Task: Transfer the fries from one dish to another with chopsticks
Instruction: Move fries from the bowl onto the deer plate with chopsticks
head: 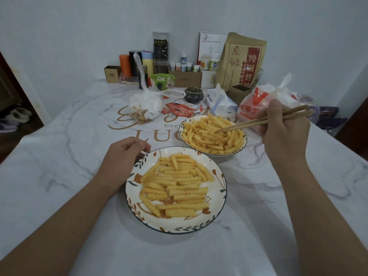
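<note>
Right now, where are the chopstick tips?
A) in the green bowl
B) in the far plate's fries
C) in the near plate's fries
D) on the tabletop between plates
B: the right hand holds the chopsticks, whose tips sit among the fries on the far plate.

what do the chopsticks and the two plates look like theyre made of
The chopsticks look like plain wood or bamboo: matte tan, no shine. The near plate and the far plate seem to be glazed ceramic: glossy white with printed leaf patterns and dark rims. Melamine can't be ruled out from the look alone.
</note>
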{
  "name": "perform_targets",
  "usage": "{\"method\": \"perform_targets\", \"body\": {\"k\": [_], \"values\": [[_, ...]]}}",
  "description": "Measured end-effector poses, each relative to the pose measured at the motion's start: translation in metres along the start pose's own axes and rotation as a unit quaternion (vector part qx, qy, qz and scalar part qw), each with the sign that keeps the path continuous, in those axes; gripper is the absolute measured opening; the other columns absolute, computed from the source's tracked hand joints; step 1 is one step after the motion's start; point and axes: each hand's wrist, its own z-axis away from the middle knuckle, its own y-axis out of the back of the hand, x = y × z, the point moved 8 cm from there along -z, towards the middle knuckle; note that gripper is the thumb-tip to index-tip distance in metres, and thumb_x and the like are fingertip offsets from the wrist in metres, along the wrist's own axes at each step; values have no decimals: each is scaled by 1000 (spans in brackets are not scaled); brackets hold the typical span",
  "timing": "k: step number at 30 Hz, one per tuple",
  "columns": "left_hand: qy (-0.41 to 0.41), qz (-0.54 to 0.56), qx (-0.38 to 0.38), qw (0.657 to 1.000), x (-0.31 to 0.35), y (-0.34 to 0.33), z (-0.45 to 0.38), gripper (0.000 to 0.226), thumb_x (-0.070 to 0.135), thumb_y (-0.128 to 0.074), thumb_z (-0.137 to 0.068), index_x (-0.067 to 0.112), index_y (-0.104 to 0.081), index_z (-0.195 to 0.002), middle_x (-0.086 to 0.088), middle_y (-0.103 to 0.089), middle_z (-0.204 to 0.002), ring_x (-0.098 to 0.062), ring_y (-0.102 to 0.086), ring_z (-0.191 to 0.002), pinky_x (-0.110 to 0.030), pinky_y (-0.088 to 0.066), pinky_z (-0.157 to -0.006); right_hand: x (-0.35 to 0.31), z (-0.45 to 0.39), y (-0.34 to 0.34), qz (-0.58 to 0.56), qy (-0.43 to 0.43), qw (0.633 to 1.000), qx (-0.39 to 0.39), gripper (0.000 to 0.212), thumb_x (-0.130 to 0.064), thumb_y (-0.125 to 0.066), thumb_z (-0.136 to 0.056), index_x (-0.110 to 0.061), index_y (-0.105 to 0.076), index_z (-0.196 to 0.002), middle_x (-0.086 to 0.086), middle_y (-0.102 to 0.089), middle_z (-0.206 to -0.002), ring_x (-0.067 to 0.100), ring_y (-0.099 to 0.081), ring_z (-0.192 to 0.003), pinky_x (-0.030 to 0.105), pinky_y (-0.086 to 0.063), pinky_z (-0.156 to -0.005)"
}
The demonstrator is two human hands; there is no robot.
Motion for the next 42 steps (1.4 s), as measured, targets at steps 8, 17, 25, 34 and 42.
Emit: {"method": "perform_targets", "body": {"k": [8,17,25,34,42], "values": [[-4,-5,-2,1000,1,-1,-1,32,15,-55,-101,14,-76,-78,-13,-73,-81,-24,-64,-71,-36,-51,-70,2,0,0,-5,-29,999,18,45,-33,-48,-106,-19,-69,-69,-8,-61,-51,7,-57,-50,21,-44,-50],[-6,-7,-2,1000,1,0,0,31,14,-55,-101,15,-77,-79,-17,-75,-86,-24,-65,-70,-37,-52,-71,17,-1,6,-7,-77,996,51,52,-45,-45,-106,-16,-67,-69,-4,-58,-51,11,-55,-48,31,-46,-52],[-9,-8,0,1000,1,-1,-2,33,14,-55,-101,17,-77,-76,-16,-75,-85,-23,-65,-69,-36,-53,-70,13,5,-3,-12,-46,998,36,50,-40,-43,-108,-20,-64,-67,-9,-60,-52,7,-55,-51,26,-47,-50],[17,69,28,997,-3,5,-5,29,11,-52,-100,7,-74,-81,-10,-73,-89,-23,-63,-71,-38,-51,-69,12,13,-24,-240,-158,957,-18,56,-42,-48,-105,-18,-62,-57,5,-50,-51,18,-39,-42,26,-23,-43],[25,173,48,983,-4,11,-8,26,8,-48,-102,2,-68,-85,-6,-72,-82,-24,-64,-67,-36,-54,-67,2,52,-85,-198,-155,945,-211,56,-36,-40,-109,-16,-66,-63,4,-47,-53,15,-40,-48,24,-28,-43]]}}
